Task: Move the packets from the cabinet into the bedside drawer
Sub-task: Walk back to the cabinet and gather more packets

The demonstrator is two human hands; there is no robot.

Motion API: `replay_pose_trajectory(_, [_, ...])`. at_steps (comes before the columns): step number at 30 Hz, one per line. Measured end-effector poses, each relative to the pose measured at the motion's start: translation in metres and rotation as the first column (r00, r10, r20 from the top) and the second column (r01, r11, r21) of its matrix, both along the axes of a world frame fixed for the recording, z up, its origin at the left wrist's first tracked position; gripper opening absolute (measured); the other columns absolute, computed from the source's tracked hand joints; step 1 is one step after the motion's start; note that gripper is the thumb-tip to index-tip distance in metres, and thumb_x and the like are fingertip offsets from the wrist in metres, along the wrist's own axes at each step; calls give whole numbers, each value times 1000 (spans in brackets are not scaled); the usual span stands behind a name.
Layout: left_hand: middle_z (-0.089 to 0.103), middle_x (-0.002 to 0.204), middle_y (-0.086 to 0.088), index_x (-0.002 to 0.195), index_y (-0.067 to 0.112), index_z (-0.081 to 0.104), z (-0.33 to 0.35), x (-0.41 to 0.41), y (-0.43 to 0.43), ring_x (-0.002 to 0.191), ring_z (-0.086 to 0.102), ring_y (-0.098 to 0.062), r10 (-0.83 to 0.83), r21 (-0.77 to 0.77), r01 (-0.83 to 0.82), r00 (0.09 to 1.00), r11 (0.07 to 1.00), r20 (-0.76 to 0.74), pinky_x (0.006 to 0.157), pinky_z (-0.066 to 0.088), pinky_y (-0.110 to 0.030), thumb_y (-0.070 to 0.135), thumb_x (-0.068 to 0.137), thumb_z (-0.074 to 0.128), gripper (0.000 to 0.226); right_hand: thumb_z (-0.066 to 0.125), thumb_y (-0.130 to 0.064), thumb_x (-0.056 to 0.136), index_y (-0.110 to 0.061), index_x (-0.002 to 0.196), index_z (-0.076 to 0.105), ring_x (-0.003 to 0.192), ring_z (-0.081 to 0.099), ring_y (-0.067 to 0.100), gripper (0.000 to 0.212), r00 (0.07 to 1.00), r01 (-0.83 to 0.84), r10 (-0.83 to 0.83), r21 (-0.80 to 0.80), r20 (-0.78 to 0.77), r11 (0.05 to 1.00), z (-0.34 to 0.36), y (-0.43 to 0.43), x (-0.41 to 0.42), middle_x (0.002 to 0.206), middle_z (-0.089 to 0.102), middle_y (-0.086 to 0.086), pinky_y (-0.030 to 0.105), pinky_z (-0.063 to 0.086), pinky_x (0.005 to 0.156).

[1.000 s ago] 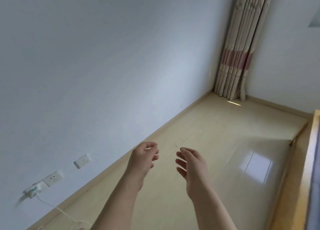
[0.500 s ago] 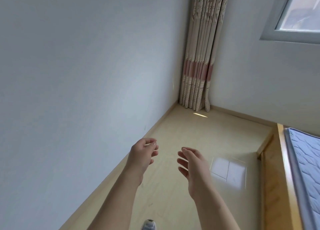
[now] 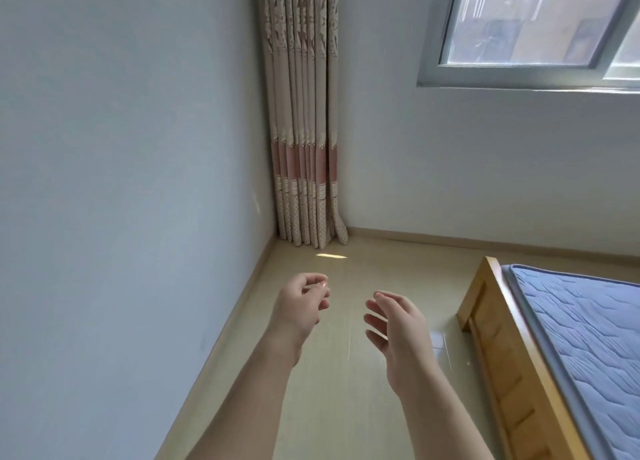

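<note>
**Both hands empty in a bedroom corner; no packets, cabinet or drawer in view**

Head view, looking forward and down. Two bare forearms reach out over a pale, glossy floor (image 3: pixel 332 373).

Left hand (image 3: pixel 298 312): raised above the floor, fingers (image 3: pixel 313 286) loosely curled inward, thumb tip close to the index tip. Nothing sits between them; the hand holds nothing.

Right hand (image 3: pixel 398 335): just beside the left, not touching it. Palm turned toward the left hand, fingers (image 3: pixel 375 321) spread and only slightly bent. Wide open, nothing in it.

Task things: the packets do not show anywhere in this view, nor do the cabinet or the bedside drawer. Their whereabouts cannot be told from here.

Surroundings:
- Plain pale wall (image 3: pixel 121 200) fills the left side, meeting the floor at a light skirting board.
- Curtain (image 3: pixel 304 113), beige with a pink band and patterned folds, hangs gathered in the far corner and reaches down to the floor.
- Small bright patch of light (image 3: pixel 331 256) lies on the floor just in front of the curtain's hem.
- Window (image 3: pixel 540 27) with a grey frame sits high on the far wall, upper right.
- Bed at the right edge: light wooden frame (image 3: pixel 498 338), blue quilted mattress (image 3: pixel 588 338) lying on it. The right hand is near the corner of the frame but apart from it.
</note>
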State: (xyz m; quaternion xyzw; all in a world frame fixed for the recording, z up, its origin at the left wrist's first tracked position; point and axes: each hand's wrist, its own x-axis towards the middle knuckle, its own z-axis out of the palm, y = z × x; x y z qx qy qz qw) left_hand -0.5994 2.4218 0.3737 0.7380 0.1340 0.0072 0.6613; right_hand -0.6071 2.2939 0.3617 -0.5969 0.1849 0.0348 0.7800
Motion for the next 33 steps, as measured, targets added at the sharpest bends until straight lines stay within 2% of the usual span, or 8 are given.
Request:
replay_pose_trajectory(7, [64, 94, -2, 94, 22, 59, -15, 144, -54, 80, 59, -12, -158, -19, 157, 986, 987, -61, 72, 44, -27, 15, 97, 45, 16, 51, -15, 95, -16, 90, 58, 83, 56, 18, 9, 991, 134, -134, 30, -23, 990, -8, -44, 129, 92, 62, 2, 30, 44, 72])
replay_pose_trajectory(11, [62, 92, -3, 94, 20, 59, -18, 235, -99, 77, 57, -11, -202, -40, 200, 978, 979, -47, 66, 42, -24, 13, 98, 45, 16, 51, -15, 95, -17, 89, 59, 80, 56, 15, 10, 981, 192, -192, 18, -2, 981, -8, -91, 214, 89, 62, 1, 29, 44, 71])
replay_pose_trajectory(17, [63, 92, -2, 94, 21, 60, -7, 362, -178, 78, 59, -12, -230, -72, 227, 972, 971, -40, 70, 44, -26, 13, 97, 46, 16, 51, -15, 94, -17, 89, 59, 80, 56, 15, 10, 968, 249, -249, 24, 11, 968, 0, -177, 330, 90, 62, 0, 29, 44, 72])
replay_pose_trajectory(22, [63, 89, -2, 90, 21, 59, -5, 461, -240, 76, 59, -11, -284, -106, 276, 956, 955, -67, 67, 44, -25, 13, 98, 45, 18, 52, -18, 95, -18, 93, 61, 85, 58, 19, 9, 959, 279, -277, 32, -57, 960, -9, -239, 409, 94, 63, 1, 30, 45, 71])
replay_pose_trajectory(28, [63, 89, 0, 89, 23, 58, -18, 585, -304, 76, 58, -11, -343, -108, 336, 938, 936, -52, 66, 43, -24, 14, 97, 45, 18, 52, -18, 94, -19, 92, 61, 83, 57, 16, 9, 954, 290, -290, -13, -78, 957, -21, -296, 532, 90, 63, -2, 28, 43, 71])
replay_pose_trajectory(33, [64, 88, 2, 90, 23, 59, -28, 700, -352, 79, 59, -12, -420, -94, 413, 904, 906, -78, 68, 44, -24, 14, 97, 46, 17, 52, -18, 94, -17, 95, 61, 78, 59, 14, 9, 928, 366, -366, -17, -70, 930, -23, -341, 650, 89, 64, -1, 26, 43, 68])
